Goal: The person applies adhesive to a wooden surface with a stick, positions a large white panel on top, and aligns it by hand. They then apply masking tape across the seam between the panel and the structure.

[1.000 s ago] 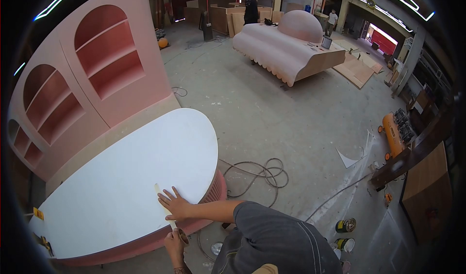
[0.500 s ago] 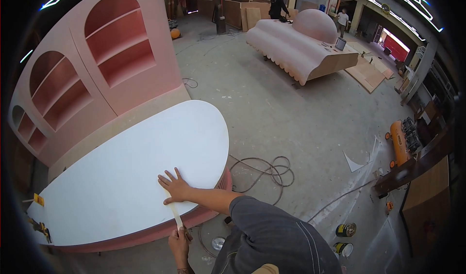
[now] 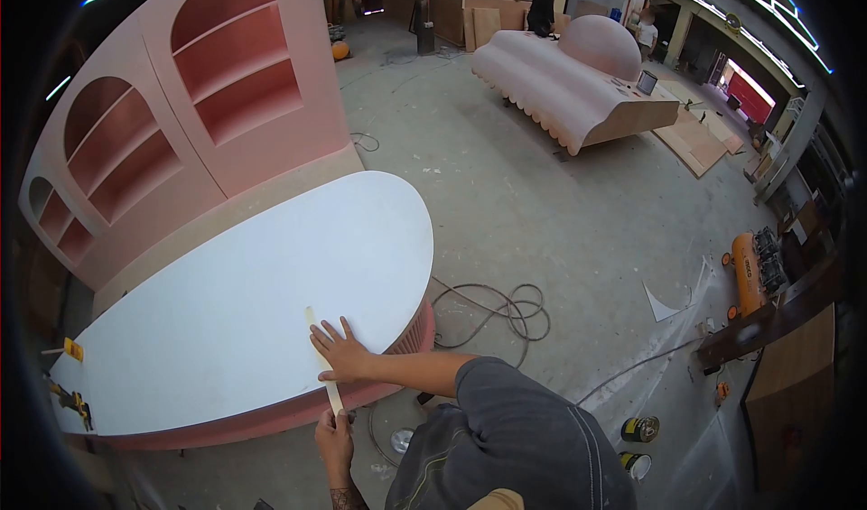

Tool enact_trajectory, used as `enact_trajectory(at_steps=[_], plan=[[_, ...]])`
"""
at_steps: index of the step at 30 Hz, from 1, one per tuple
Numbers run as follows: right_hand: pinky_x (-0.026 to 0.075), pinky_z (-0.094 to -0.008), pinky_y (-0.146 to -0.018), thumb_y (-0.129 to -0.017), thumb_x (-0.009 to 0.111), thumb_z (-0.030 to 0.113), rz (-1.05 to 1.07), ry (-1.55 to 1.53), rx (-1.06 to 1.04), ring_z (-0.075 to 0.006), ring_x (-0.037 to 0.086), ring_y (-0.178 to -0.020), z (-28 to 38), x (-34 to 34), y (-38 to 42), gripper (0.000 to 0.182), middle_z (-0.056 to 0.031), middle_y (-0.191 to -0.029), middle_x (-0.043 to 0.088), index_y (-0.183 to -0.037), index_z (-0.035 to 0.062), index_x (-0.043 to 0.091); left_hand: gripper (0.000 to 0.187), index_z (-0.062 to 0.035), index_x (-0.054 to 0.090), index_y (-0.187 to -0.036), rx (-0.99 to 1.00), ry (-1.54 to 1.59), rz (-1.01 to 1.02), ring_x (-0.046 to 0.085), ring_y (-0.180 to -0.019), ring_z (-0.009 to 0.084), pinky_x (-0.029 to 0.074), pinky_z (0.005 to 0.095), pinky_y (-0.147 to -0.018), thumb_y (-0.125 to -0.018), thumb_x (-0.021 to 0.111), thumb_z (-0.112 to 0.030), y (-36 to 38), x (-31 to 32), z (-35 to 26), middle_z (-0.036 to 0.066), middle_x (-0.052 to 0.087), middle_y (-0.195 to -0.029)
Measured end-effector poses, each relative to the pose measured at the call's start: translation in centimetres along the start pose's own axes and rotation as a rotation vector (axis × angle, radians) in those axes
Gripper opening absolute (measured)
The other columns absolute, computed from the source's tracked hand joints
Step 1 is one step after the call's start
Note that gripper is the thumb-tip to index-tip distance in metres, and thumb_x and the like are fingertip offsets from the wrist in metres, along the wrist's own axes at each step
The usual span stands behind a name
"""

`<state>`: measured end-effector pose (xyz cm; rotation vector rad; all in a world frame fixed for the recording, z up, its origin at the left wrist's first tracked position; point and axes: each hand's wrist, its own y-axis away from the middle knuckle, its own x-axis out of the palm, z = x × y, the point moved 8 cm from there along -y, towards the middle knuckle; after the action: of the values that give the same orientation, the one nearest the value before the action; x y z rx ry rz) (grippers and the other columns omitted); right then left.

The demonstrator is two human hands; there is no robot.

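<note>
A large white teardrop-shaped tabletop [image 3: 271, 257] on a pink ribbed base [image 3: 415, 334] fills the left side. A narrow cream strip of tape [image 3: 312, 319] lies across its near part and runs over the edge. My right hand [image 3: 345, 352] rests on the white surface with fingers spread, partly covering the strip. Below the edge, my left hand [image 3: 334, 438] pinches the strip's lower end between thumb and fingers. On the tabletop's left end are a yellow-and-black power tool [image 3: 72, 408] and a small yellow-headed tool [image 3: 73, 350].
A pink arched shelf unit [image 3: 244, 68] stands behind the tabletop. A hose [image 3: 506, 310] coils on the floor [image 3: 506, 221]. Right are an orange compressor [image 3: 748, 275] and two cans, one [image 3: 641, 429] nearer. Two people are by a pink scalloped piece [image 3: 551, 77] farther off.
My right hand has slid slightly right, showing the strip's upper end above it. The strip now runs straighter to my left hand. The camera view has shifted a little.
</note>
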<state>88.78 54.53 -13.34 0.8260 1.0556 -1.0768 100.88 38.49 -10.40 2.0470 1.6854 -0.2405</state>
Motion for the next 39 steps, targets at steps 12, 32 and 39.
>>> enact_trajectory(at_steps=[12,32,39], plan=[[-0.004,-0.0764,-0.125,-0.094,0.05,0.083,0.039,0.124,0.064,-0.038,0.006,-0.167,-1.8,-1.4,-2.9,0.112,-0.0069,-0.182,0.015,-0.173,0.0103,0.02,0.038,0.0033,0.069,-0.127,0.005,0.077,-0.003,0.074,-0.089,0.0189,0.056,0.0347,-0.081,-0.106,0.065,-0.027,1.3,0.1,0.5,0.012,0.077,-0.095],[0.003,-0.081,-0.122,-0.101,0.053,0.069,-0.056,0.091,0.004,-0.0432,0.011,-0.165,-0.9,0.6,0.4,0.099,-0.0158,-0.18,0.017,-0.169,0.0012,0.027,0.043,0.0027,0.067,-0.136,0.006,0.047,-0.035,0.071,-0.088,0.0162,0.055,0.0327,-0.081,-0.105,0.067,-0.027,1.2,-0.2,1.9,0.011,0.076,-0.097],[0.022,-0.0712,-0.122,-0.099,0.072,0.043,-0.341,-0.16,-0.141,-0.0413,0.04,-0.151,-1.7,-0.7,2.3,0.059,-0.0166,-0.16,0.05,-0.142,0.0033,0.062,0.042,0.0027,0.069,-0.133,-0.012,0.089,-0.025,0.072,-0.089,0.0158,0.055,0.0323,-0.082,-0.105,0.067,-0.028,1.3,-0.1,1.7,0.01,0.076,-0.096]])
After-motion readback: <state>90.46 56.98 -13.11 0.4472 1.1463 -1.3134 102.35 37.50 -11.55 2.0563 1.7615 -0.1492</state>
